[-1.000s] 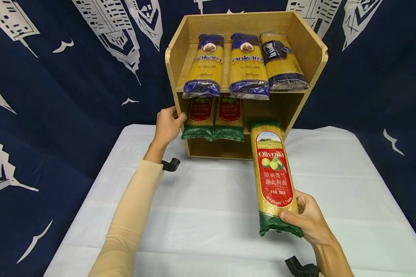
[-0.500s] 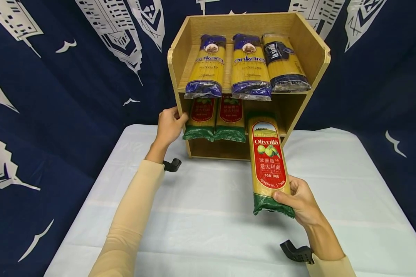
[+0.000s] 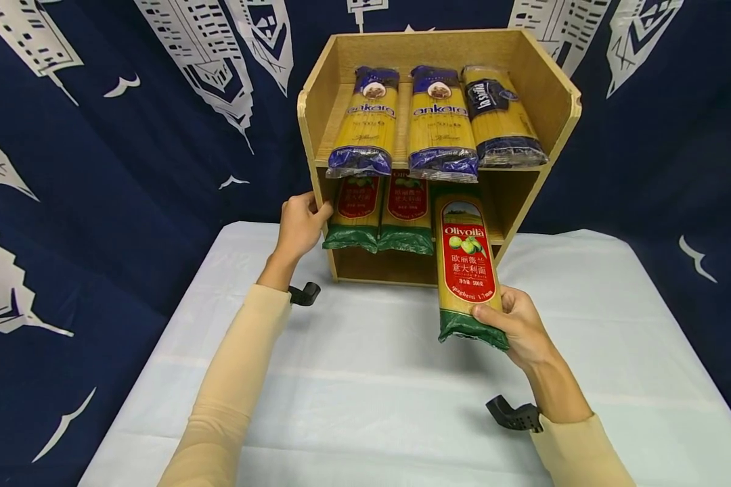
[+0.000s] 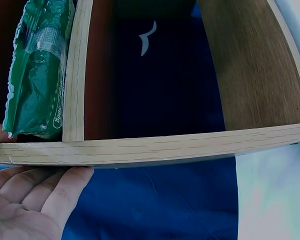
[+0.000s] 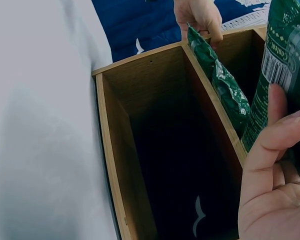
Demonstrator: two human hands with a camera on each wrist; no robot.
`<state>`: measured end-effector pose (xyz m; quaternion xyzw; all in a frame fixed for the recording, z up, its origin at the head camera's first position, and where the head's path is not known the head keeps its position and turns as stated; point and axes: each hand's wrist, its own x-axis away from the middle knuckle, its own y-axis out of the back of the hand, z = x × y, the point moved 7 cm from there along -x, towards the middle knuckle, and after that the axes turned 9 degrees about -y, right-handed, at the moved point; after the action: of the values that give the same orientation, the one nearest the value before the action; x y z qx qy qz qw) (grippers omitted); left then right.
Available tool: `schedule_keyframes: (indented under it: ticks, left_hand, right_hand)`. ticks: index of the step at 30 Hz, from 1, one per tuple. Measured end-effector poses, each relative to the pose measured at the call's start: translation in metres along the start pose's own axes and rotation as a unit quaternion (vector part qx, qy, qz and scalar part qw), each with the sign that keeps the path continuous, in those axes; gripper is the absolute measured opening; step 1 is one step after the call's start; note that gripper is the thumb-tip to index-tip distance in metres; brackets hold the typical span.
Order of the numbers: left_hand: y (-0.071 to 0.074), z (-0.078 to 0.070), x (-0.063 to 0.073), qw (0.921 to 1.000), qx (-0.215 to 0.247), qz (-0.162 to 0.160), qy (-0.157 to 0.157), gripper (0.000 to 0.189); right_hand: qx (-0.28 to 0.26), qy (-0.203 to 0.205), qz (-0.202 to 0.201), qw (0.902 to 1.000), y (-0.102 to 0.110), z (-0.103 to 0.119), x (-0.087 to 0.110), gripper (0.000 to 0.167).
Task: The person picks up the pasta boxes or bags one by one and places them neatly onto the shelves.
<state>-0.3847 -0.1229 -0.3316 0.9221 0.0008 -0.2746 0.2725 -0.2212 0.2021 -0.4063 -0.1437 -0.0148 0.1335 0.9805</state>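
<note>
My right hand grips a pack of spaghetti by its green lower end, thumb on the front. The pack's far end reaches into the right part of the middle shelf, under the upper shelf. My left hand holds the left side wall of the wooden shelf unit; in the left wrist view its fingers lie along the outside of that wall. Two more green-ended spaghetti packs, a left one and a right one, lie side by side on the middle shelf, their upper parts hidden.
On the top shelf lie two blue-and-yellow pasta packs, one left and one central, and a dark-labelled pasta pack at right. The unit stands at the back of a white-covered table. Behind hangs a dark blue patterned curtain.
My right hand has moved up and away from me, sliding the spaghetti pack's far end deeper into the middle shelf. My left hand keeps its hold on the side wall.
</note>
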Motion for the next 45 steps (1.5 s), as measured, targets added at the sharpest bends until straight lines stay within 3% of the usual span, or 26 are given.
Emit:
schedule_keyframes:
  ticks: [12,21,25,30,33,38,45]
  left_hand:
    - [0.000,-0.001,0.000,0.9999,-0.014,-0.003,-0.005,0.025]
    - [-0.003,-0.001,-0.001,0.9999,-0.009,0.001,-0.011,0.025]
    - [-0.002,-0.001,0.000,1.0000,-0.003,0.000,-0.007,0.026]
    - [0.000,-0.001,0.000,1.0000,-0.004,-0.002,-0.008,0.024]
    - [0.000,-0.001,0.001,1.0000,-0.002,-0.003,-0.004,0.025]
    - [0.001,0.000,0.000,1.0000,0.000,-0.004,-0.001,0.026]
    - [-0.001,-0.001,0.000,1.0000,0.001,-0.004,-0.001,0.026]
  right_hand:
    - [-0.026,-0.037,-0.006,0.9989,0.006,0.004,-0.030,0.017]
    - [-0.020,-0.073,-0.038,0.9964,0.014,0.008,-0.044,0.013]
    - [-0.009,-0.085,-0.050,0.9951,0.013,0.009,-0.045,0.022]
    - [0.050,-0.080,-0.085,0.9919,0.006,0.014,-0.035,0.048]
    - [0.107,-0.064,-0.118,0.9851,0.003,0.018,-0.022,0.064]
    - [0.198,-0.037,-0.173,0.9640,-0.002,0.020,0.001,0.082]
    - [0.284,-0.025,-0.247,0.9261,-0.006,0.017,0.018,0.085]
